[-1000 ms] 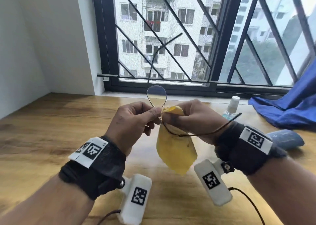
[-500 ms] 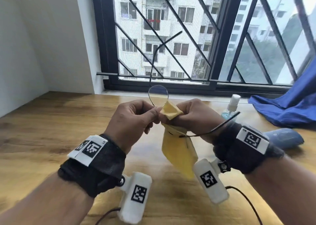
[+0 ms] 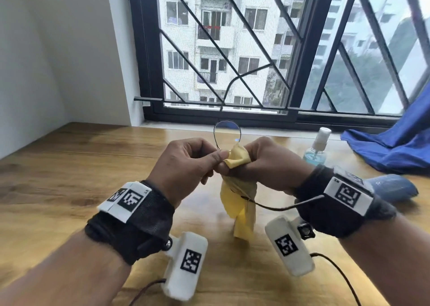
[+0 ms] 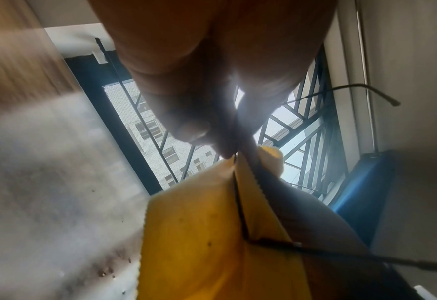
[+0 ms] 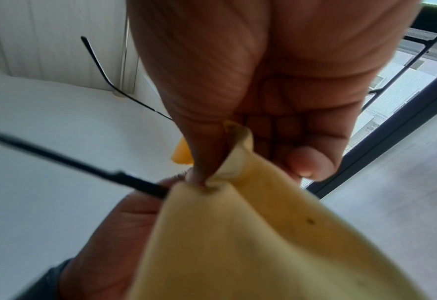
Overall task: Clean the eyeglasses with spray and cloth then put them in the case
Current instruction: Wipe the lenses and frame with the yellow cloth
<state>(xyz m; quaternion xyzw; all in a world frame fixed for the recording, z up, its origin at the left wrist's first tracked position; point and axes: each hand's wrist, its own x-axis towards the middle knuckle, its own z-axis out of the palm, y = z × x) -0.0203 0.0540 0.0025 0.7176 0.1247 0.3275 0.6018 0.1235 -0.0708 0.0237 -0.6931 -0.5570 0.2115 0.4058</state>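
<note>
Thin black wire-rimmed eyeglasses are held upright above the wooden table. My left hand pinches the frame near the bridge. One lens sticks up above the hands; its temple arm rises toward the window. My right hand pinches a yellow cloth around the other lens, which the cloth hides. The cloth hangs below both hands, and the second temple arm pokes out toward my right wrist. In the wrist views the yellow cloth wraps the frame between the fingers.
A clear spray bottle with blue liquid stands at the right near the window sill. A blue-grey glasses case lies behind my right wrist. A blue fabric is heaped at the far right. The barred window runs along the table's back edge.
The right hand has shifted the cloth on the covered lens, bunching it narrower below the hands. The glasses have tilted slightly, the lower temple arm dropping toward my right wrist.
</note>
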